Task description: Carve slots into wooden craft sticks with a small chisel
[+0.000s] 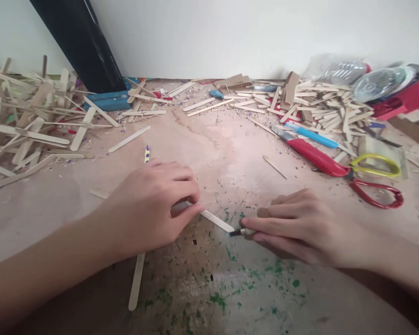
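My left hand [157, 204] presses a wooden craft stick [218, 221] against the tabletop, with thumb and fingers closed around its near part. The stick slants down to the right from under the fingers. In my right hand [300, 228] is a craft knife [246, 231] with a dark blade. Its blade touches or lies very close to the stick's rounded end. A purple crayon [147, 154] pokes out just beyond my left knuckles. Below my left wrist another craft stick [137, 281] lies on the table, its upper part covered by the hand.
Piles of craft sticks lie at the left [28, 125] and the back right. Red-and-yellow-handled scissors [377, 184], a red utility knife [314, 156] and a light-blue pen-like tool [312, 135] rest at right. Plastic bottles [338, 70] stand behind. A dark post [87, 46] rises at back left.
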{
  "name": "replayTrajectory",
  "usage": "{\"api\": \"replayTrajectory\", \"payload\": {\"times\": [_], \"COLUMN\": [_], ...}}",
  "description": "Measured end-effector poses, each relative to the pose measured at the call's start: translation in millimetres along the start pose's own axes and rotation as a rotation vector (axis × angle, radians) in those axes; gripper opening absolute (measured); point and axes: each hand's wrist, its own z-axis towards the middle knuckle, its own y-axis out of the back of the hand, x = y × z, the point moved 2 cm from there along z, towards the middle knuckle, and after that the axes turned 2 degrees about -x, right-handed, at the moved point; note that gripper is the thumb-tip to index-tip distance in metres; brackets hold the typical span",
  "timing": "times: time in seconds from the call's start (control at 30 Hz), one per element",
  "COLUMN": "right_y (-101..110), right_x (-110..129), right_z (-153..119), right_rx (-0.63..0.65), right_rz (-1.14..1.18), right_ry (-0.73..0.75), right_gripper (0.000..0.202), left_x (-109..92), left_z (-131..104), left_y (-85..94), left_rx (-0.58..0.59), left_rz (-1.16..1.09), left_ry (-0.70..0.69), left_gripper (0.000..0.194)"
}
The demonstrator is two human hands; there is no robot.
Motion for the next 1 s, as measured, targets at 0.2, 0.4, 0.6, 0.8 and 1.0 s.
{"api": "replayTrajectory", "payload": {"times": [0.2, 0.4, 0.6, 0.8, 1.0], "right_y": [0.6, 1.6, 4.0, 3.6, 2.1], "right_x": [-3.0, -5.2, -2.4, -0.4, 1.9], "right_z": [-2.6, -0.8, 1.5, 4.3, 5.3], "right_rx": [-0.093, -0.109, -0.076, -0.048, -0.035], "right_rz": [-0.147, -0.069, -0.015, 0.003, -0.032], "right_ry": [-0.075, -0.129, -0.131, -0.135, -0.115], "right_gripper": [0.025, 0.026, 0.027, 0.025, 0.028], "left_x": [-19.9, -23.9, -13.2, -25.8, -29.5], "left_z": [0.0, 0.4, -3.7, -4.6, -2.1], "left_y": [-3.4, -2.4, -15.0, -22.3, -23.0], "left_rx": [0.14, 0.052, 0.183, 0.093, 0.087], "left_rz": [-0.209, -0.157, 0.062, 0.11, 0.099], "left_ry": [-0.069, -0.102, -0.097, -0.018, 0.007], "left_gripper": [0.031, 0.022, 0.06, 0.079, 0.08]}}
